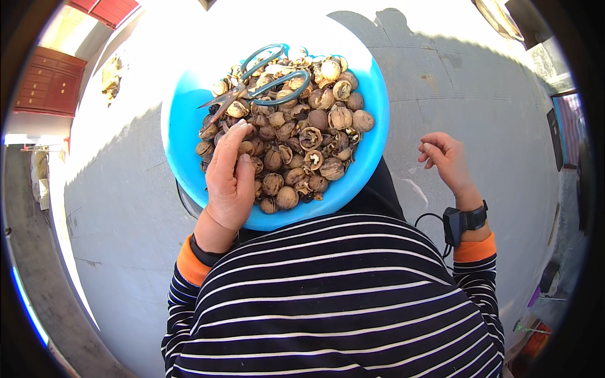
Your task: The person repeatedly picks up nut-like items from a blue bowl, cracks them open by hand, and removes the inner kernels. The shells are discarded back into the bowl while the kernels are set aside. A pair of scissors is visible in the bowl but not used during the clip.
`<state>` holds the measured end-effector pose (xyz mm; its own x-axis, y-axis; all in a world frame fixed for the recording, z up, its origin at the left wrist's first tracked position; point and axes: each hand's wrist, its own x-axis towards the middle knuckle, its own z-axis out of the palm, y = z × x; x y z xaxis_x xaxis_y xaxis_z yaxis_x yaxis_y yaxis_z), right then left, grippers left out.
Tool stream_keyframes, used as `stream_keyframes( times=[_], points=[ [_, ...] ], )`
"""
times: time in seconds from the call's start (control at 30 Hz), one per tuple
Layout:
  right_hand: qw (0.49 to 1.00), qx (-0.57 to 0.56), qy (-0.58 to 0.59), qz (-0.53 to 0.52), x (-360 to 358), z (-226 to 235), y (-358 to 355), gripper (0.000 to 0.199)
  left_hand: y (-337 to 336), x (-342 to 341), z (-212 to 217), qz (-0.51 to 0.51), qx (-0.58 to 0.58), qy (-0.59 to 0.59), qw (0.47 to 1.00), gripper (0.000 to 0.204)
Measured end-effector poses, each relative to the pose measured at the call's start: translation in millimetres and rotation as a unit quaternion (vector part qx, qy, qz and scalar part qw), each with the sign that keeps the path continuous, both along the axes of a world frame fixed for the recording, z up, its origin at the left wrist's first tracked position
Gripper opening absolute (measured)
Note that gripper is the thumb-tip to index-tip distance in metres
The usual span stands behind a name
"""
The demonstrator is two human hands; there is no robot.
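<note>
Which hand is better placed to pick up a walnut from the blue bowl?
Left. The left hand already rests on the walnuts inside the blue bowl. The right hand hangs outside the bowl, over the ground.

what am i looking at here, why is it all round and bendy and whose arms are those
This is one picture from a wide fisheye camera worn on a person's head, looking down, so straight edges curve near the rim. No machine here: the striped sleeves belong to the wearer. A blue bowl sits in front of them over a grey concrete floor, heaped with walnuts, many cracked open. Green-handled scissors lie on top. The left hand rests on the nuts with fingers curled down among them; whether it grips one is hidden. The right hand hangs beside the bowl, loosely curled, seemingly holding nothing, with a black device strapped to its wrist.
</note>
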<state>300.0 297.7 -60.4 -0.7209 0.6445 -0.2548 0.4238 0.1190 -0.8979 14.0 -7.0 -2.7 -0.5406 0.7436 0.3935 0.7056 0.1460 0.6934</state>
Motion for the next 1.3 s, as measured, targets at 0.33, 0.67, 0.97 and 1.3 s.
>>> stream_keyframes(
  times=[0.33,0.67,0.97,1.3],
  points=[
    [0.802,0.51,0.048,0.306,-140.7,114.1,-76.5,0.029,-1.9,-2.4,-8.8,0.008,0.027,0.009,1.0,0.043],
    [0.908,0.311,0.194,0.204,-163.3,97.8,-71.8,0.034,-3.6,-0.5,-9.6,-0.004,0.038,0.023,0.999,0.037],
    [0.733,0.566,-0.028,0.376,-140.9,100.8,-79.5,0.014,-4.1,-1.8,-11.4,-0.01,0.027,0.032,0.999,0.036],
    [0.783,0.49,0.092,0.373,-158.0,108.9,-82.3,0.009,-7.2,-3.0,-5.3,-0.042,0.085,0.021,0.995,0.035]
  ],
)
